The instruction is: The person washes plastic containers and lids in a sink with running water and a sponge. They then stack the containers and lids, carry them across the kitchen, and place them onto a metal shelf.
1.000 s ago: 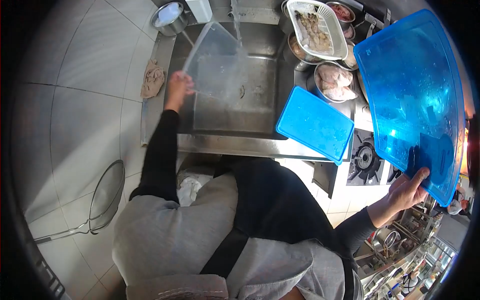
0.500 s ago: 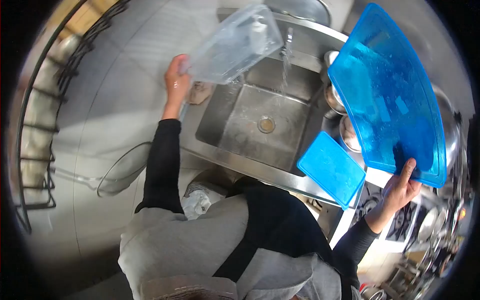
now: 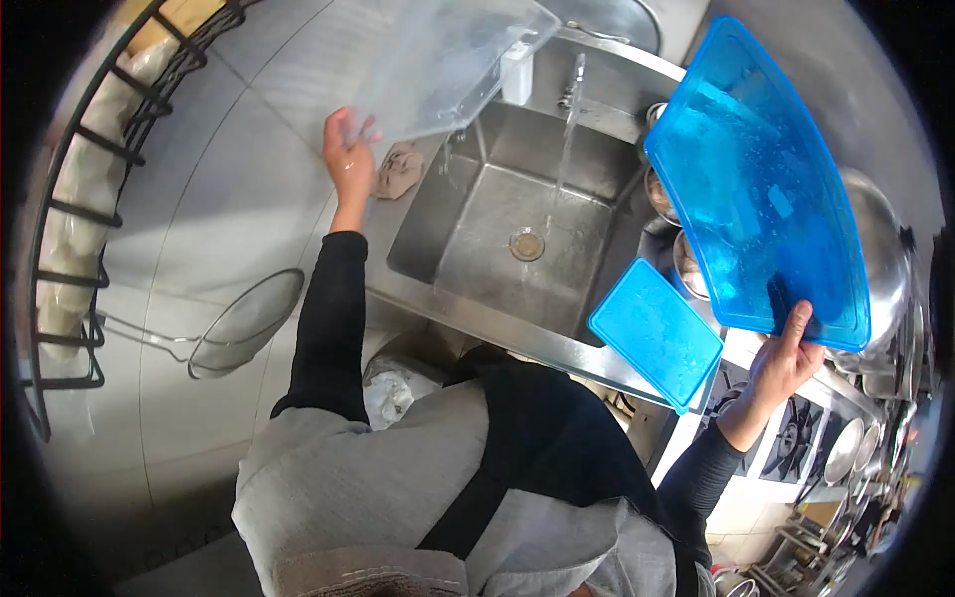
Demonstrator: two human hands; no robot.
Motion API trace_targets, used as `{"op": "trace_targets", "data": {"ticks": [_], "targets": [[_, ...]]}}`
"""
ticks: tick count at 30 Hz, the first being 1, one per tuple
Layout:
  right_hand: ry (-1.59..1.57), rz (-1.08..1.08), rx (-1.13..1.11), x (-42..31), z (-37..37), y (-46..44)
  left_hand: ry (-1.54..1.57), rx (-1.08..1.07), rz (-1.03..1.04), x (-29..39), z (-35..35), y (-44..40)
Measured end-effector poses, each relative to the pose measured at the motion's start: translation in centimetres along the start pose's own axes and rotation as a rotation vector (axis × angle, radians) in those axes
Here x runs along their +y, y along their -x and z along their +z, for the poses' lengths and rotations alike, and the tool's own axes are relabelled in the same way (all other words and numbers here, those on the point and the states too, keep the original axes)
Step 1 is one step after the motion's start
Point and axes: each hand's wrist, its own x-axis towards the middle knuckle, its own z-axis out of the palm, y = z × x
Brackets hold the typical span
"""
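Near the wall at upper left, my left hand [image 3: 350, 157] grips the corner of a clear plastic container [image 3: 448, 75], which is tilted over the left back of the sink. My right hand [image 3: 788, 366] pinches the lower edge of a large blue lid [image 3: 761, 189], held up at the right with wet drops on it. A smaller blue lid [image 3: 657, 333] lies on the sink's right front edge. Water [image 3: 571, 139] runs from the tap into the steel sink [image 3: 497, 219].
A crumpled cloth [image 3: 400, 170] lies on the left rim. A wire strainer [image 3: 247, 323] hangs on the tiled wall. At far left is a black rack [image 3: 75, 209]. Metal bowls [image 3: 688, 267] sit behind the big lid, and stove burners [image 3: 793, 438] are at lower right.
The view has swung, bringing the rack in at left. My left hand has raised the clear container from over the sink toward the upper left. The large lid remains in my right hand.
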Motion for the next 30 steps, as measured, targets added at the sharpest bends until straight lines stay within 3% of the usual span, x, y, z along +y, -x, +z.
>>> {"op": "trace_targets", "data": {"ticks": [3,9,15,21,27,29,30], "targets": [[0.026,-0.009,-0.013,0.1,-0.8,0.1,0.152,0.046,-0.294,-0.1,-0.1,0.3],[0.021,-0.004,0.019,-0.1,-1.6,0.4,0.280,0.086,-0.484,-1.6,-0.1,1.3],[0.047,0.002,0.020,0.2,-2.2,0.4,0.324,0.119,-0.550,-1.8,0.4,2.5],[0.029,-0.010,0.011,0.2,-1.9,0.2,0.394,0.021,-0.495,-2.5,0.8,3.7],[0.014,-0.032,0.038,-0.1,-2.1,-0.1,0.092,0.104,-0.053,-6.7,-0.1,3.2],[0.116,-0.043,0.046,-0.3,-3.0,-0.1,-0.190,0.075,0.310,-9.1,-3.1,1.9],[0.188,0.002,0.068,-1.7,-2.7,0.0,-0.710,0.060,0.449,-7.0,-3.9,1.7]]}}
